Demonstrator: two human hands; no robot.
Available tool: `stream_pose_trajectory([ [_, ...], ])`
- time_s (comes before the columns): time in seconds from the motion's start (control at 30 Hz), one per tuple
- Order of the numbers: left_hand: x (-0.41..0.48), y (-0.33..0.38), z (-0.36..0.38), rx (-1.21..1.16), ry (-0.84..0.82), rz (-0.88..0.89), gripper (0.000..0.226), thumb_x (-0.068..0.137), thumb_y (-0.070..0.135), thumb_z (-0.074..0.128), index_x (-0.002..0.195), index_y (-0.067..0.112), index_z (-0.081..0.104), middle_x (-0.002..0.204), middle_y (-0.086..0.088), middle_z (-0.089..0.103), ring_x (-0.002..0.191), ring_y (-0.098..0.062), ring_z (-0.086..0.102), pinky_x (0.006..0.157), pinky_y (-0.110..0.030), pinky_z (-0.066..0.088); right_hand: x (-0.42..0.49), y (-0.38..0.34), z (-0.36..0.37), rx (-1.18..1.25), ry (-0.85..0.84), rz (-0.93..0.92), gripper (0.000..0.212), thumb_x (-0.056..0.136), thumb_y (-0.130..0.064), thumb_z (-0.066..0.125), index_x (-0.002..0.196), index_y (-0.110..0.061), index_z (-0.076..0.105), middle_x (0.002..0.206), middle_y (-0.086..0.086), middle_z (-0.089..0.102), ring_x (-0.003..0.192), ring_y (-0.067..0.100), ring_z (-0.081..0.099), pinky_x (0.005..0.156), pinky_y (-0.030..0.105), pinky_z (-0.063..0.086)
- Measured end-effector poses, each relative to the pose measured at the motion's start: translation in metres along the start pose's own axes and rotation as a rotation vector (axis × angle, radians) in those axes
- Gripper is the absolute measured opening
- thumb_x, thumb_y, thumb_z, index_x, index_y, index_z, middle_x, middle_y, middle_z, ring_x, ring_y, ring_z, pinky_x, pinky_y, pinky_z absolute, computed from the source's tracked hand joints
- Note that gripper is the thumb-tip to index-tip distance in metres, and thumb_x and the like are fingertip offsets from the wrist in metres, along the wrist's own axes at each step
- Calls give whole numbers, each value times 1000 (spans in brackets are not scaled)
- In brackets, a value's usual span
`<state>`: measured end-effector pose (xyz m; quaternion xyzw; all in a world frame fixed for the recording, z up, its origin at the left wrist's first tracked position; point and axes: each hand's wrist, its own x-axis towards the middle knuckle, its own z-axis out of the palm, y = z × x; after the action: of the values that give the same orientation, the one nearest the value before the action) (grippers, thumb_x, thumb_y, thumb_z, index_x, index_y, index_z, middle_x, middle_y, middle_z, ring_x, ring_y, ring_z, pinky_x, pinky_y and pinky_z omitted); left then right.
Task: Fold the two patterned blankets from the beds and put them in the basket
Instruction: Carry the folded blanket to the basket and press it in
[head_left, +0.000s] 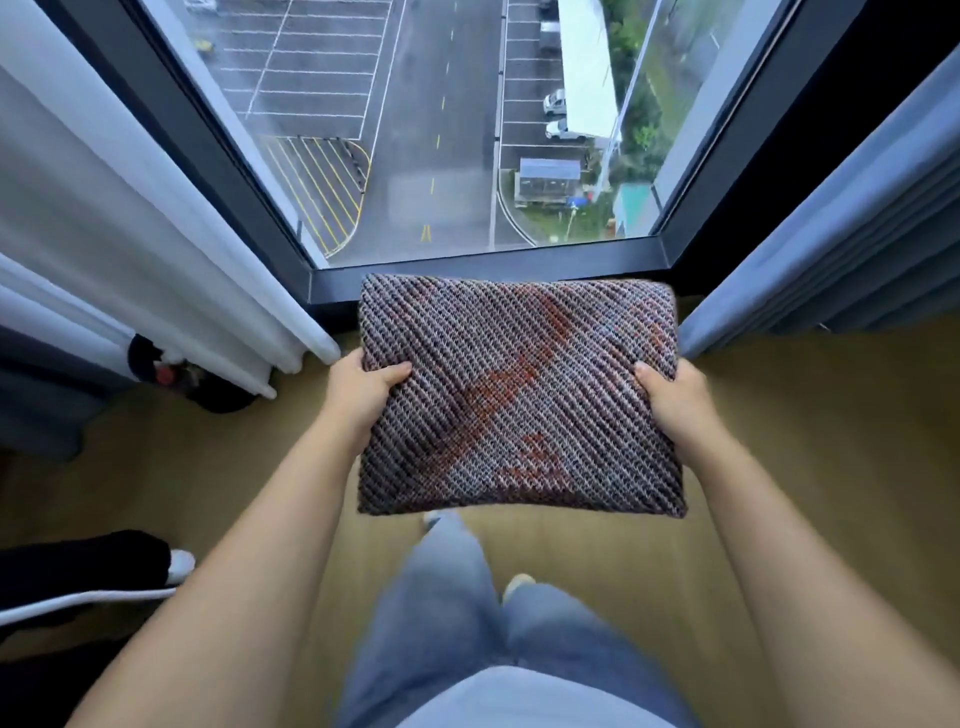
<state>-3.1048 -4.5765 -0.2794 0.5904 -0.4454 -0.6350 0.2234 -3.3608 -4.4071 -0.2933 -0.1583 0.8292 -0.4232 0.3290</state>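
**Folded blanket carried level, basket nowhere in sight**

At 6 o'clock, a person's jeans-clad legs (441, 597) stand mid-stride on a wooden floor (779, 441). Just ahead, both arms reach forward to hold a patterned blanket (519, 395), folded into a thick flat rectangle, in the air at the centre of the view. The left hand (363, 387) grips its 9 o'clock edge and the right hand (675, 395) its 3 o'clock edge. Each thumb presses on top and the fingers curl out of sight beneath. This matched, two-sided hold likely keeps the layers stacked so the fold does not slump or open in transit.

A white cable (78, 603) trails across the floor at 8 o'clock. Beyond the blanket, a white curtain (104, 208) hangs at 10 o'clock and a blue-grey curtain (831, 249) at 2 o'clock. They frame a window (441, 130) at 12 o'clock that overlooks a road and car park. No basket or bed is visible, so this blanket appears folded and awaiting delivery.
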Motion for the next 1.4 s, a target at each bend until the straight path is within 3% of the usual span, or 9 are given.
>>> stream_pose_trajectory([
  [0.2,167,33,57,110,-39,-11,41,82,2,62,121,8,53,121,-12,61,102,-25,59,94,-39,45,150,-26,40,-162,84,38,28,92,-25,50,113,-8,55,102,6,56,92,21,50,78,29,35],
  [0.33,275,32,105,137,-89,-57,36,81,-1,62,116,5,56,118,-13,62,96,-23,60,88,-35,46,250,-25,62,-251,149,62,29,93,-21,49,116,-2,53,118,18,58,107,31,53,77,29,33],
  [0.43,347,20,135,178,-81,-70,36,81,1,62,116,3,56,118,-12,62,104,-27,60,95,-40,46,315,-9,85,-281,171,101,31,92,-20,49,118,-3,54,122,19,58,111,31,52,83,31,38],
  [0.6,470,-54,152,241,5,-111,34,81,5,64,115,5,58,114,-9,64,104,-26,60,95,-39,46,420,57,159,-291,78,183,31,92,-18,49,119,-5,55,123,17,59,113,30,53,94,34,40],
  [0.73,554,-140,142,270,105,-137,26,81,7,65,103,18,58,101,-1,62,91,-19,59,84,-30,45,489,128,232,-361,-26,169,27,92,-16,48,115,-5,56,120,17,60,109,29,53,85,29,39],
  [0.83,596,-197,127,307,155,-164,26,80,9,66,105,16,61,98,2,63,90,-16,59,81,-27,45,523,172,279,-432,-124,180,28,93,-19,46,115,-4,54,122,18,58,111,32,52,88,32,40],
  [0.97,629,-252,92,442,235,-212,31,78,14,68,109,12,63,104,-2,65,98,-22,62,94,-37,47,547,213,327,-514,-280,221,27,94,-18,44,115,-3,53,122,18,58,110,34,52,91,36,41],
  [1.13,649,-282,67,718,310,-227,33,80,22,67,109,7,63,114,-12,65,106,-30,59,94,-35,45,558,226,369,-730,-377,198,22,95,-20,43,108,-3,50,117,22,58,104,37,54,80,34,40],
  [1.4,680,-311,70,1115,260,-328,32,89,22,57,105,-6,57,113,-28,59,109,-42,52,87,-39,41,557,232,426,-1266,-460,-57,23,86,2,45,106,2,56,112,19,63,101,39,59,65,37,37],
])
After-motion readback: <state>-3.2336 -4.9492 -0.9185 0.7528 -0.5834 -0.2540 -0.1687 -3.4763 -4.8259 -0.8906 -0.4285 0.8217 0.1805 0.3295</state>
